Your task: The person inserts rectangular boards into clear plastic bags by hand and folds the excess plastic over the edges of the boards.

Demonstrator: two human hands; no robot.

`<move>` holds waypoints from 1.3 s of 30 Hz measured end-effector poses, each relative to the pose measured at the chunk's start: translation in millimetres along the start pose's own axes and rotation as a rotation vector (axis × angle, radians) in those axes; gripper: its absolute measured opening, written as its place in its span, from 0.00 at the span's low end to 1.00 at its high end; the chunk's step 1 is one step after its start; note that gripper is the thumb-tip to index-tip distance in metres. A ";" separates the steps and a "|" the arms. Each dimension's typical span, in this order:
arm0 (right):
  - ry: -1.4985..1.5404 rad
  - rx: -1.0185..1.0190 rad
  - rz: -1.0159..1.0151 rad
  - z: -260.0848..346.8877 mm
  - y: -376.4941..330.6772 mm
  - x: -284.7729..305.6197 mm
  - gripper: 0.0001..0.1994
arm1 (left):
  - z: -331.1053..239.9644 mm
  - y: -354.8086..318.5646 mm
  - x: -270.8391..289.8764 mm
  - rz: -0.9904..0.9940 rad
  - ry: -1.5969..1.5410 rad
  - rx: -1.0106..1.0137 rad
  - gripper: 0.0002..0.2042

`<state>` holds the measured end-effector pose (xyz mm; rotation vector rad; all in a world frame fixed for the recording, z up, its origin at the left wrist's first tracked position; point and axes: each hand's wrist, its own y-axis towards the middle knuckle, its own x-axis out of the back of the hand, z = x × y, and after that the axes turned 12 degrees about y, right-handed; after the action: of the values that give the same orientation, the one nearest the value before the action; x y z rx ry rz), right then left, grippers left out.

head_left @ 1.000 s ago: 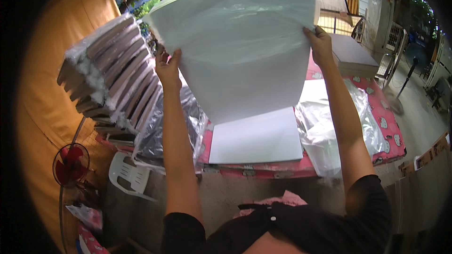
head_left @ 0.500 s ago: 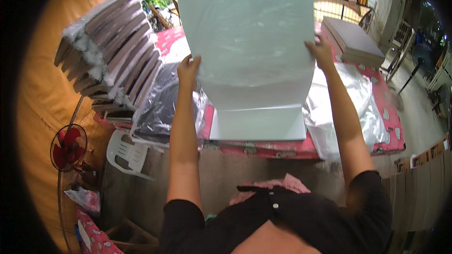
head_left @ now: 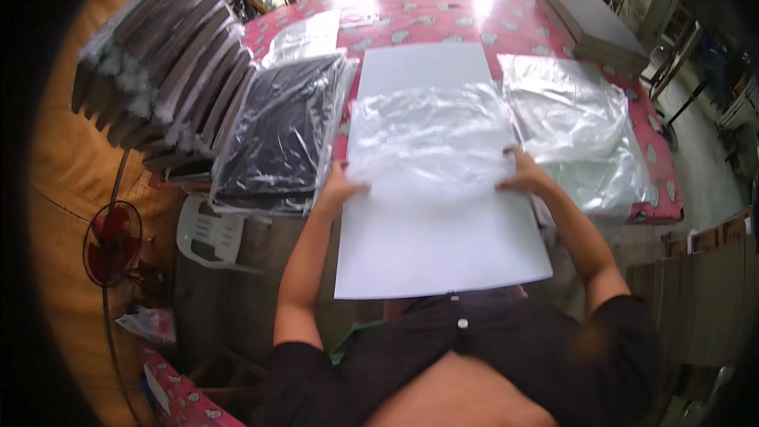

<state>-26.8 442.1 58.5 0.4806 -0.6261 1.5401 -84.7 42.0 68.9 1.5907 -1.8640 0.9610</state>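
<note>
White board (head_left: 439,245) lies flat on the table (head_left: 443,20), its near edge hanging over toward the person. Over its middle sits a clear bag (head_left: 427,138). The left hand (head_left: 341,187) presses on the bag's left edge, fingers spread flat; the right hand (head_left: 523,178) rests open on the right edge. A black bagged pack (head_left: 277,138) lies just left, more clear bags (head_left: 577,130) just right.

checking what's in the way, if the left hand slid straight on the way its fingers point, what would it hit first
The left hand points inward across the white sheet, so it would likely meet the clear plastic bag lying on that sheet first. Depth is hard to judge; it may already touch the bag's edge.
</note>
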 end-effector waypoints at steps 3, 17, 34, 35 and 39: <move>0.127 -0.079 -0.130 14.2 10.5 -0.8 0.29 | 3.1 14.0 -7.3 -0.253 0.181 0.022 0.29; 0.022 0.289 -0.300 -20.9 -187.5 -3.7 0.24 | 35.1 -180.4 -43.5 -0.215 -0.288 0.041 0.22; 0.629 -0.281 0.237 32.6 -255.4 -18.6 0.12 | -19.8 -83.9 -120.1 -0.282 -1.424 0.468 0.21; 0.694 -0.389 0.190 26.0 -254.1 -13.5 0.11 | -30.1 -81.8 -113.1 -0.399 -1.328 0.342 0.19; 0.742 -0.462 -0.143 3.9 -222.4 -27.6 0.12 | -49.8 -80.3 -6.7 -0.670 -0.989 0.228 0.17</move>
<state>196.2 420.2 65.7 -0.3846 -0.3307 1.2574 -8.2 79.6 110.2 2.9041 -1.4985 0.0403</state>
